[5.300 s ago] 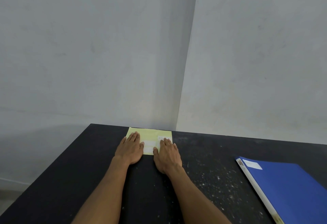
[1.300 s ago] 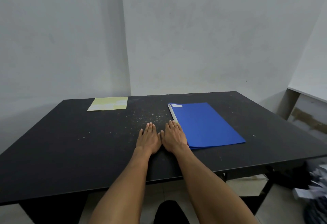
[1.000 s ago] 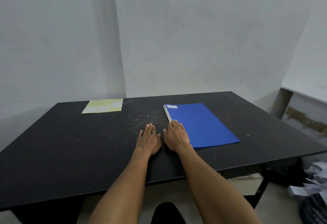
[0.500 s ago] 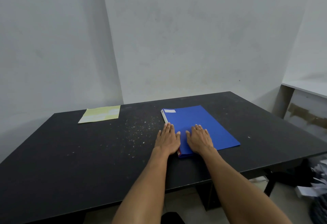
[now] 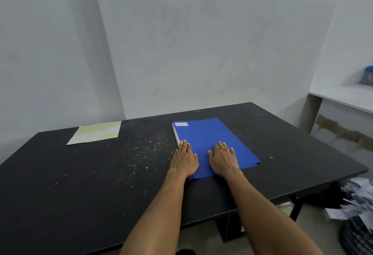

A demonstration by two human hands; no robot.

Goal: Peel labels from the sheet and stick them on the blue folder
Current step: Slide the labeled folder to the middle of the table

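The blue folder (image 5: 210,137) lies closed on the black table (image 5: 80,184), right of centre, with one white label (image 5: 181,124) stuck at its far left corner. My left hand (image 5: 184,159) rests flat, palm down, on the folder's near left edge by the spine. My right hand (image 5: 223,159) lies flat on the folder's near part, fingers apart. Neither hand holds anything. The yellow label sheet (image 5: 95,134) with white labels on it lies at the table's far left, well away from both hands.
White specks are scattered on the table between sheet and folder. A white shelf (image 5: 343,97) with a blue-capped jar (image 5: 367,76) stands at the right. A bin with crumpled paper (image 5: 357,214) sits on the floor at the lower right. Walls meet behind the table.
My hands left the label sheet and came to the table near the folder. In the last half second both slid to the right onto the folder and spread a little apart.
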